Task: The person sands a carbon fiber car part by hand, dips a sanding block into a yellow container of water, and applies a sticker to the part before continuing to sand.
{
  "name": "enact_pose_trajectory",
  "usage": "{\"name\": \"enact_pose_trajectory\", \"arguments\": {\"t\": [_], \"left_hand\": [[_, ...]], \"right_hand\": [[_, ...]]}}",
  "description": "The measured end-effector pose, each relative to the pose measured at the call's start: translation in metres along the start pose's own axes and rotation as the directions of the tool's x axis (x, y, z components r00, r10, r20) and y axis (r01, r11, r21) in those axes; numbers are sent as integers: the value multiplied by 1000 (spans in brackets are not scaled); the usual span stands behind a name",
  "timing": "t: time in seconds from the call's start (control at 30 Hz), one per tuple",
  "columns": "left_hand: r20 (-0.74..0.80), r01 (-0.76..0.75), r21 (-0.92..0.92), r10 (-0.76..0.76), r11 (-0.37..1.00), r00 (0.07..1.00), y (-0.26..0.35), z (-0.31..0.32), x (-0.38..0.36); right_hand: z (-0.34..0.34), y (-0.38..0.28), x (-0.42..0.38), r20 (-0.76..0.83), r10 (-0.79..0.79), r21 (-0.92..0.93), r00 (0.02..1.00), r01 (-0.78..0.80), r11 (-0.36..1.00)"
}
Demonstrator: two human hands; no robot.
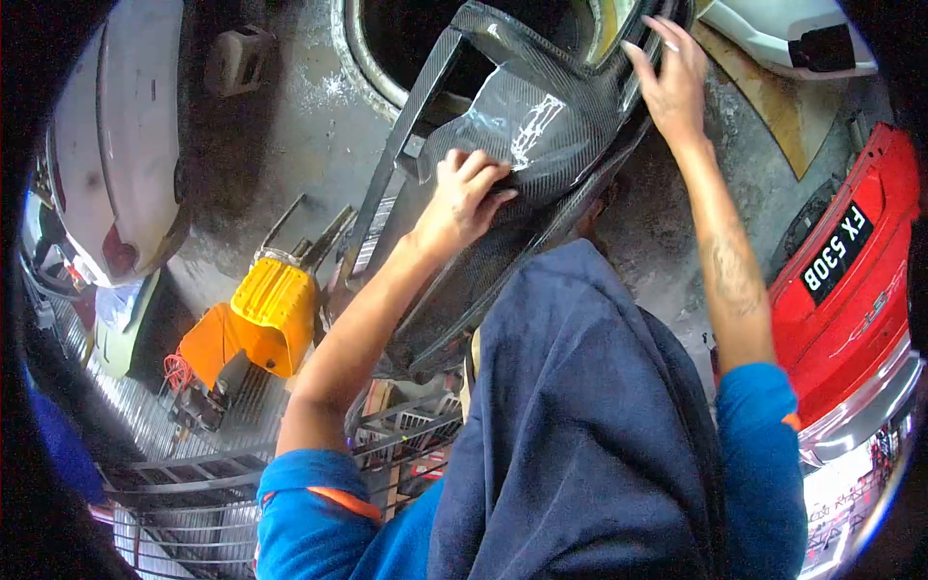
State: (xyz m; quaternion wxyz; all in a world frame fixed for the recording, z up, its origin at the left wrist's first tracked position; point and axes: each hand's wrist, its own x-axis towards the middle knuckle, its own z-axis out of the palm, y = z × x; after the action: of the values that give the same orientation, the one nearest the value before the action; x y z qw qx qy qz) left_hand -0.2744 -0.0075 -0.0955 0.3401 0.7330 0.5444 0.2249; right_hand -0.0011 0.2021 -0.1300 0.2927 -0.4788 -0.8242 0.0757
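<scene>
A glossy dark carbon-fibre panel [575, 155], with a woven pattern and a framed opening on its left side, lies before me. White light reflects off its curved middle. Over that middle is my left hand [469, 188], its fingers curled and pressed together with the fingertips down at the surface; I cannot tell whether something small is between them. At the panel's far right edge rests my right hand [674, 85], thumb and fingers apart and stretched along the rim, a ring on one finger.
Beneath the panel's far end is a large round rim [350, 48]. To the left are a white car bumper [126, 135] and a yellow-orange plastic container [275, 295]. On the right lie a red car panel [851, 300] with a number plate and a brown sheet [773, 106].
</scene>
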Motion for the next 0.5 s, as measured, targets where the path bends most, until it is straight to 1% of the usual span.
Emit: {"name": "enact_pose_trajectory", "arguments": {"t": [0.03, 0.07, 0.1, 0.13, 0.2, 0.23, 0.27, 0.3, 0.33, 0.37, 0.4, 0.47, 0.5], "left_hand": [[-36, -19, 23, 20, 1000, 999, 6, 12, 17], [-73, -39, 49, 42, 998, 996, 14, 32, 47], [-121, -70, 35, 73, 997, 990, 21, 49, 77], [-110, -58, 82, 67, 995, 992, 28, 57, 101], [-200, 0, 78, 15, 997, 980, 37, 62, 101], [-157, 19, 96, -4, 995, 988, 39, 59, 82], [-118, 30, 122, -16, 992, 993, 36, 49, 60], [-92, 71, 103, -62, 992, 994, 34, 39, 42], [-94, 70, 109, -60, 992, 994, 34, 32, 37], [-94, 45, 148, -31, 988, 995, 33, 37, 47], [-90, 26, 181, -10, 983, 996, 35, 46, 60], [-170, -78, 184, 109, 980, 979, 42, 67, 110], [-136, -60, 243, 95, 968, 986, 45, 76, 128]], "right_hand": [[5, 12, -31, -106, 126, -78, 986, -134, 988], [7, 13, -55, 114, 583, -11, 805, -585, 811], [4, -4, -58, 260, 760, 210, 595, -803, 557], [6, -23, -56, 449, 818, 361, 359, -911, 201], [24, -26, -66, 463, 833, 421, 303, -902, 94], [25, -31, -66, 425, 853, 377, 304, -916, 139], [29, -27, -67, 429, 849, 381, 307, -914, 138], [33, -22, -70, 427, 844, 328, 324, -925, 189], [31, -21, -69, 422, 840, 274, 340, -932, 239], [29, -18, -67, 478, 823, 254, 306, -945, 205], [25, -16, -67, 475, 826, 253, 303, -946, 202], [19, -19, -62, 550, 804, 227, 228, -967, 119], [23, -9, -64, 588, 774, 239, 235, -965, 111]]}}
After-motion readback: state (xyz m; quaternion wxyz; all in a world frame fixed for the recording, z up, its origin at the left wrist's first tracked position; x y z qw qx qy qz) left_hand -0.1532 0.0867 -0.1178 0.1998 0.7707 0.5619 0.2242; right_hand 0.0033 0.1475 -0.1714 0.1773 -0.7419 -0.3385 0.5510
